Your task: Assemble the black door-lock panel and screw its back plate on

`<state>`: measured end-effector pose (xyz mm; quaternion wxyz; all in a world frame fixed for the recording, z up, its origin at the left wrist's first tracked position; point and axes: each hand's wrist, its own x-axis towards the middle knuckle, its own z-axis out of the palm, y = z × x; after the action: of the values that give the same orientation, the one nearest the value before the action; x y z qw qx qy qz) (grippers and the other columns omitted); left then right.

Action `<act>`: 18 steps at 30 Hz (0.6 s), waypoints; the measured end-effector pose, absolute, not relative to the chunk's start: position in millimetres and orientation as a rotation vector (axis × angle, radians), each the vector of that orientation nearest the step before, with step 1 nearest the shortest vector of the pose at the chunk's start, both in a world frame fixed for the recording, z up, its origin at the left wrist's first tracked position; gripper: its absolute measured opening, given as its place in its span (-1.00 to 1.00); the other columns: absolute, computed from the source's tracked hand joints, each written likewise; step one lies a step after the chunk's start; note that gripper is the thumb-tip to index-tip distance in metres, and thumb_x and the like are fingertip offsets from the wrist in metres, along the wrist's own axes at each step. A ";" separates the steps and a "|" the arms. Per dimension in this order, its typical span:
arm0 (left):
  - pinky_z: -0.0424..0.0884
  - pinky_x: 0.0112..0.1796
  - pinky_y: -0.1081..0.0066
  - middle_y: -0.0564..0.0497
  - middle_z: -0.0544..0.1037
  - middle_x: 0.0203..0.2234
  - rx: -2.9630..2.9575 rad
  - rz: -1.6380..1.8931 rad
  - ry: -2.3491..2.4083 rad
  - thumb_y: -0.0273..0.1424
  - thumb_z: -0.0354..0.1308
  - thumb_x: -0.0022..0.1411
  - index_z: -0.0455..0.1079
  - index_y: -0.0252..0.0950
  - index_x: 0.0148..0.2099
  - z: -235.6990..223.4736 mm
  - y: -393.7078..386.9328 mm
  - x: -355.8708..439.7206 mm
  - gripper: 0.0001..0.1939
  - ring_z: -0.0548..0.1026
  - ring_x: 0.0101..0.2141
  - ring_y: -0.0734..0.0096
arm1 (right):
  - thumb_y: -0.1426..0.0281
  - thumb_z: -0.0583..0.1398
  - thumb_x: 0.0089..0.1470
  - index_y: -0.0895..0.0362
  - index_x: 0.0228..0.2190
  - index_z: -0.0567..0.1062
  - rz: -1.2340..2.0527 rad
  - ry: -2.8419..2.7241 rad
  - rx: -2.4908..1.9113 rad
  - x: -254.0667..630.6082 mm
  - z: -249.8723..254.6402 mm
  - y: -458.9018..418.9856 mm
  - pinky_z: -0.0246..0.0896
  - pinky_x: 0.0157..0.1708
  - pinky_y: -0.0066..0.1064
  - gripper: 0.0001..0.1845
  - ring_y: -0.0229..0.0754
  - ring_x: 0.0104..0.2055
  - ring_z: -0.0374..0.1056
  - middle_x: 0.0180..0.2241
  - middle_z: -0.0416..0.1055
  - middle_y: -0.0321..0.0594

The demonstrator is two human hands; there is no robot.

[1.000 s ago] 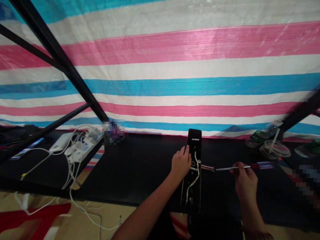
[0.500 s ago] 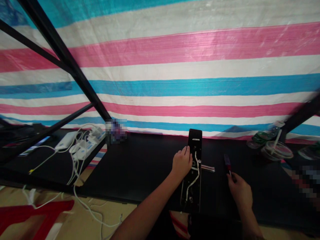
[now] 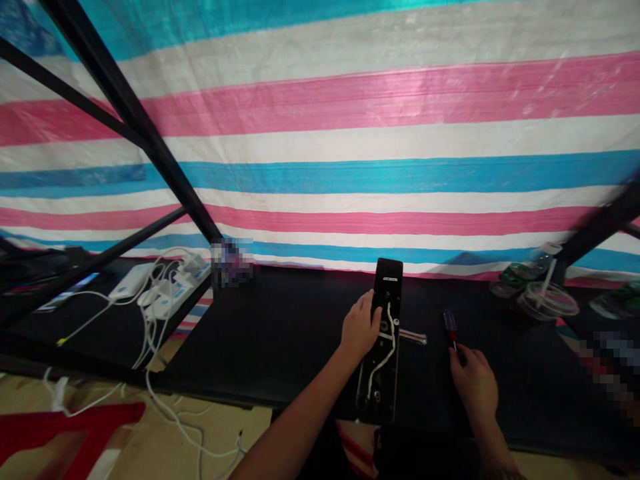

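A long black door lock panel (image 3: pixel 383 363) lies on the black table with its inner side up. A white cable (image 3: pixel 391 340) runs down its length, and a shiny lever handle (image 3: pixel 413 337) sticks out from under its right side. My left hand (image 3: pixel 359 327) is closed on the panel's left edge, the thumb lying over the top face. To the right, apart from the panel, my right hand (image 3: pixel 475 380) pinches a screwdriver (image 3: pixel 451 325) by its shaft end. The screwdriver's dark handle with a red collar points away from me.
A plastic cup with a straw (image 3: pixel 547 300) and a green-labelled bottle (image 3: pixel 525 272) stand at the right back. A white power strip (image 3: pixel 177 293) with tangled cables is at left. A black frame post (image 3: pixel 150 140) and striped sheeting (image 3: pixel 350 173) bound the table.
The panel and my left hand have shifted slightly left and toward me. My left thumb now lies more visibly over the panel. My right hand with the screwdriver has moved slightly left.
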<state>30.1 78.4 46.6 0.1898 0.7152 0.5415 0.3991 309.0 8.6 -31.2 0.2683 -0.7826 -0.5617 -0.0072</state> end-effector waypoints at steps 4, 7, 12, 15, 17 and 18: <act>0.31 0.18 0.12 -0.20 0.47 0.16 1.644 1.288 1.441 -0.26 -0.09 0.45 0.26 -0.26 0.28 29.7 66.2 20.4 -0.56 0.43 0.16 0.17 | 0.11 0.01 0.22 0.20 -0.12 0.54 -0.036 -1.496 -2.102 308.8 -31.1 9.3 0.26 -0.37 -0.24 -0.49 0.03 -0.27 0.43 -0.18 0.47 0.04; 0.43 0.04 0.17 -0.19 0.57 -0.02 1.551 1.299 1.443 -0.24 -0.18 0.48 0.30 -0.30 0.22 15.3 56.3 15.2 -0.57 0.55 -0.02 0.22 | 0.11 0.00 0.22 0.21 -0.10 0.54 -0.055 -1.492 -2.099 308.2 -30.9 9.1 0.26 -0.37 -0.23 -0.49 0.04 -0.25 0.43 -0.16 0.46 0.05; 0.46 -0.14 0.33 -0.06 0.63 -0.25 1.514 1.254 1.351 -0.17 -0.18 0.47 0.45 -0.28 0.00 3.3 47.0 12.3 -0.56 0.58 -0.22 0.31 | 0.07 -0.01 0.22 0.21 -0.12 0.55 -0.052 -1.493 -2.090 310.0 -32.7 9.5 0.24 -0.38 -0.24 -0.45 -0.01 -0.31 0.41 -0.17 0.47 0.04; 0.43 -0.15 0.35 -0.07 0.63 -0.23 1.509 1.238 1.322 -0.15 -0.17 0.46 0.47 -0.29 -0.03 2.8 45.9 12.2 -0.55 0.56 -0.23 0.30 | 0.04 -0.03 0.22 0.22 -0.14 0.56 -0.025 -1.484 -2.052 311.9 -33.8 10.1 0.23 -0.37 -0.26 -0.41 -0.05 -0.37 0.39 -0.21 0.47 0.03; 0.42 -0.16 0.35 -0.07 0.63 -0.23 1.503 1.230 1.313 -0.16 -0.17 0.46 0.46 -0.29 0.00 3.5 45.7 12.2 -0.56 0.56 -0.23 0.30 | 0.02 -0.04 0.23 0.22 -0.16 0.57 -0.023 -1.472 -2.047 312.5 -33.8 10.2 0.22 -0.38 -0.27 -0.40 -0.06 -0.38 0.38 -0.22 0.48 0.02; 0.42 -0.16 0.35 -0.07 0.63 -0.23 1.501 1.227 1.309 -0.16 -0.17 0.46 0.46 -0.28 0.00 4.0 45.4 12.2 -0.56 0.56 -0.23 0.30 | 0.02 -0.04 0.23 0.22 -0.17 0.57 -0.027 -1.469 -2.043 312.5 -33.6 10.2 0.22 -0.39 -0.27 -0.39 -0.06 -0.38 0.38 -0.23 0.48 0.02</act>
<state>12.2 45.4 4.0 0.3904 0.5908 0.5153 0.4828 312.5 10.2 -33.6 0.3076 -0.7725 -0.5554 -0.0102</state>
